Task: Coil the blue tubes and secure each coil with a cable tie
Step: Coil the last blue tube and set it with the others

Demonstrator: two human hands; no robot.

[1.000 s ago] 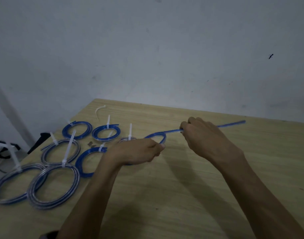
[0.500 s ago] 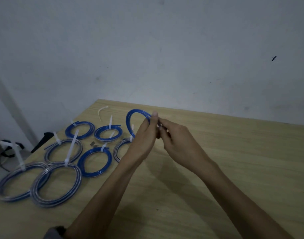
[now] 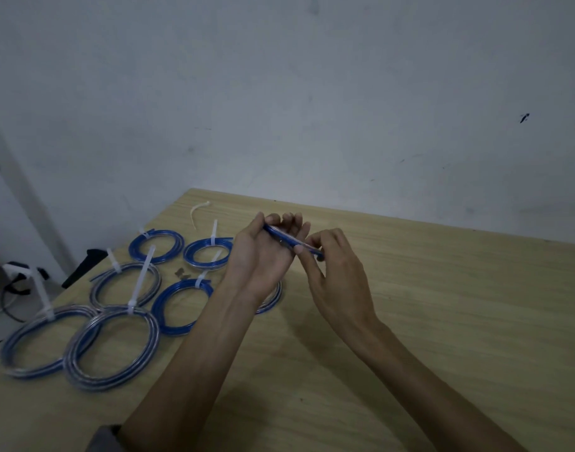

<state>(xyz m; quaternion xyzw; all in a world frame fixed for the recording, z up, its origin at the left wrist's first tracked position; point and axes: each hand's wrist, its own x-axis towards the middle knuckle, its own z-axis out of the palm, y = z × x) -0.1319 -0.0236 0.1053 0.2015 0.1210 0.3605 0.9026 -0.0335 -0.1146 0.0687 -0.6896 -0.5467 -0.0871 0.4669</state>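
1. At frame centre, above the table [image 3: 442,321], a blue tube coil [image 3: 287,238] is gripped by the left hand [image 3: 263,256]
2. Its lower end is pinched by the right hand [image 3: 335,265]
3. Tied coils [image 3: 110,347] are laid at left

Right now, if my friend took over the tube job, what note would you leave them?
Left hand: holds the blue tube, coiled and seen edge-on, above the table.
Right hand: pinches the same coil at its right end.
Done: seven coils lie tied at the table's left, such as the big one in front.
Left: this coil has no tie yet. One loose cable tie lies at the far edge; fetch it and cinch it round the coil.
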